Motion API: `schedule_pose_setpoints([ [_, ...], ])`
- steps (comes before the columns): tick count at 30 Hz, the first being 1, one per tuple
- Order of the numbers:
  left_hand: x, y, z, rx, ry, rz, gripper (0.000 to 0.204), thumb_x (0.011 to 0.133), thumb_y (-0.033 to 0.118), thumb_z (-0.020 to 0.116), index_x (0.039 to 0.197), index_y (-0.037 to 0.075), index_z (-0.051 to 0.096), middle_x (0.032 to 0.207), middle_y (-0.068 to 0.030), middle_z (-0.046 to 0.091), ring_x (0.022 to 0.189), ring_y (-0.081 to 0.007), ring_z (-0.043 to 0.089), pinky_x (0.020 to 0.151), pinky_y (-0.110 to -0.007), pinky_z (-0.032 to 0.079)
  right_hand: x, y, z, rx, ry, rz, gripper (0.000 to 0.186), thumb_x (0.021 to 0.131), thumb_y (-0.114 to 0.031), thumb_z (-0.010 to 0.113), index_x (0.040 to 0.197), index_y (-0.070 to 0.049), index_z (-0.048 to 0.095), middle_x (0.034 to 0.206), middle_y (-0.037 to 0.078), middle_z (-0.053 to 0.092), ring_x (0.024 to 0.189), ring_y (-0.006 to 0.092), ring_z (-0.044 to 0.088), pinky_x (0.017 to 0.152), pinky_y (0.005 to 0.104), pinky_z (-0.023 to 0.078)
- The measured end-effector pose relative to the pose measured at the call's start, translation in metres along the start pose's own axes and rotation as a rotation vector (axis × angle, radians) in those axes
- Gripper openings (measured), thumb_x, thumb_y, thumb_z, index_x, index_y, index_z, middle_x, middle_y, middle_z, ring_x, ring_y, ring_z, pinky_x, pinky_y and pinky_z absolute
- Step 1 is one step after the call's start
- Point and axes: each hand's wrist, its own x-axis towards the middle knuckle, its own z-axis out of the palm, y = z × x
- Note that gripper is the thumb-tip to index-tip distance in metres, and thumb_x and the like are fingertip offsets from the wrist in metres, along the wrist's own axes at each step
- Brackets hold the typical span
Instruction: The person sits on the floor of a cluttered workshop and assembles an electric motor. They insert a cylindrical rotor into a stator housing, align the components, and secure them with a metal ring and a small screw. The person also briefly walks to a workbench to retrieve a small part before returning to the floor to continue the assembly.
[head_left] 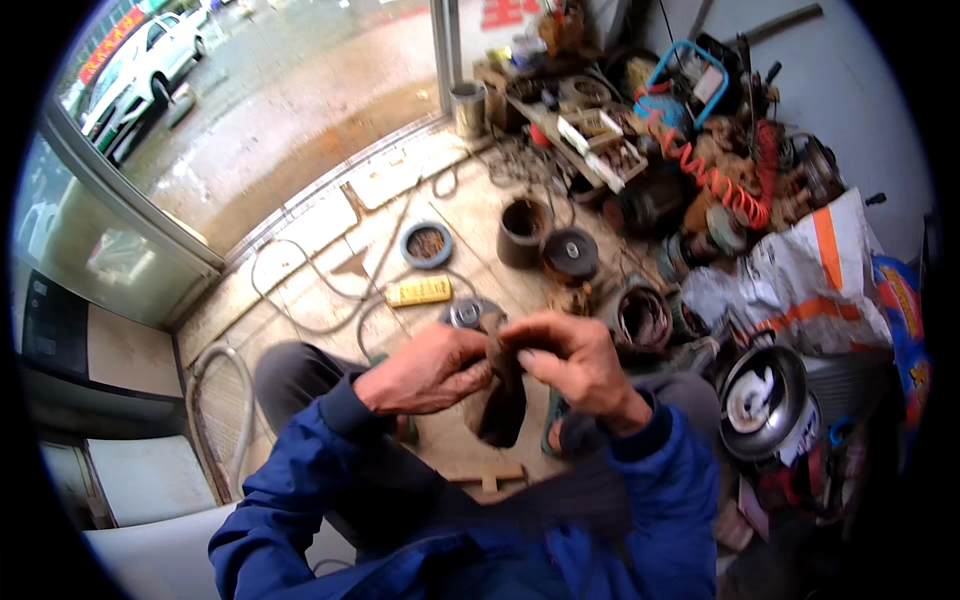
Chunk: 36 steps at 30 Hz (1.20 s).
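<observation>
My left hand (428,372) and my right hand (578,362) meet in front of me, above my spread knees. Between them hangs a dark brown, curved piece (505,405), thin at the top and wider below; its exact kind I cannot make out. My left fingers close on its upper left side. With thumb and bent fingers, my right hand pinches its top right edge. Just beyond the hands a grey, round metal part (466,312) stands on the floor, partly hidden. Past it lie a yellow box (418,291) and a blue-rimmed bowl (426,246) of small brown bits.
A rusty metal cylinder (524,232) and a dark round cover (571,255) stand ahead to the right. Machine parts and a red coiled hose (715,180) crowd the right side, with a metal pan (763,402) nearer me. Cables (300,318) cross the tiled floor.
</observation>
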Motion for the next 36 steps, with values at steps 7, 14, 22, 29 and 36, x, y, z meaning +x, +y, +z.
schedule_pose_setpoints([
  [7, 0.020, -0.032, 0.004, -0.269, -0.005, 0.185, 0.029, 0.106, 0.027, 0.052, 0.110, 0.000, 0.062, 0.084, -0.0077, 0.060, 0.076, -0.0137, 0.054, 0.071, -0.033, 0.048, 0.007, 0.019, 0.001, -0.138, 0.186, -0.191, 0.027, 0.081, -0.001, 0.078, 0.105, 0.001, 0.067, 0.108, 0.007, 0.068, 0.092, 0.0143, 0.066, 0.082, 0.0265, 0.052],
  [14, 0.021, -0.025, 0.000, -0.262, 0.105, 0.244, 0.029, 0.108, 0.026, 0.047, 0.108, 0.000, 0.060, 0.079, -0.0072, 0.054, 0.074, -0.0129, 0.050, 0.068, -0.029, 0.045, 0.006, 0.028, 0.002, -0.098, 0.240, 0.095, 0.024, 0.088, -0.013, 0.079, 0.101, 0.002, 0.064, 0.090, 0.008, 0.070, 0.084, 0.0117, 0.065, 0.075, 0.0277, 0.053],
  [22, 0.008, -0.039, 0.008, -0.290, 0.198, 0.127, 0.021, 0.107, 0.016, 0.047, 0.105, 0.001, 0.061, 0.080, -0.0039, 0.053, 0.075, -0.0113, 0.046, 0.067, -0.028, 0.044, 0.018, 0.021, 0.013, -0.405, 0.188, -0.208, 0.019, 0.084, -0.003, 0.072, 0.100, 0.001, 0.063, 0.083, 0.009, 0.070, 0.076, 0.0156, 0.068, 0.070, 0.0285, 0.053],
  [29, -0.001, -0.038, 0.008, -0.169, 0.359, 0.126, 0.010, 0.099, 0.010, 0.059, 0.097, 0.003, 0.065, 0.073, -0.0111, 0.056, 0.064, -0.0206, 0.053, 0.061, -0.033, 0.047, 0.017, 0.028, 0.021, -0.294, 0.202, -0.017, 0.017, 0.084, -0.001, 0.071, 0.100, 0.001, 0.066, 0.083, 0.012, 0.070, 0.075, 0.0144, 0.068, 0.067, 0.0284, 0.053],
  [36, -0.008, -0.038, 0.002, -0.036, 0.327, 0.093, 0.013, 0.093, 0.010, 0.070, 0.104, 0.003, 0.070, 0.082, -0.0147, 0.069, 0.072, -0.0260, 0.068, 0.067, -0.033, 0.053, 0.016, 0.031, 0.018, -0.346, 0.134, -0.084, 0.016, 0.083, 0.001, 0.073, 0.098, 0.001, 0.071, 0.088, 0.011, 0.071, 0.078, 0.0190, 0.070, 0.068, 0.0286, 0.053],
])
